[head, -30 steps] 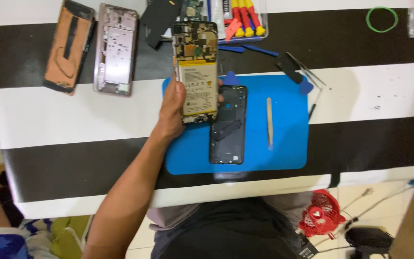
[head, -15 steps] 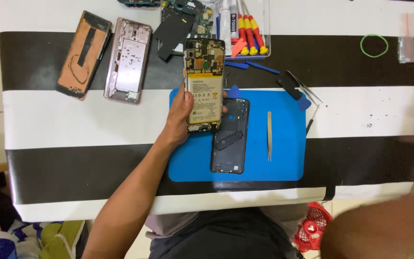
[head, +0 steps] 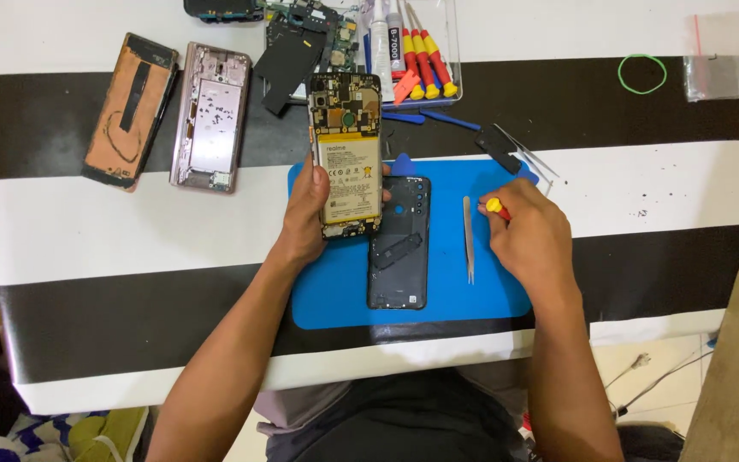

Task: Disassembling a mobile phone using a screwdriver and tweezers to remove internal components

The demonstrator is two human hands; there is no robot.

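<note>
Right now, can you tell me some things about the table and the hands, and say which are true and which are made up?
1. The left hand holds an opened phone with its battery showing. True.
2. The right hand is empty. False: it holds a small screwdriver with a red and yellow handle.
3. A dark back cover lies on the blue mat. True.
4. The tweezers lie on the white stripe. False: they lie on the blue mat.
5. A green ring lies on a black stripe. True.
</note>
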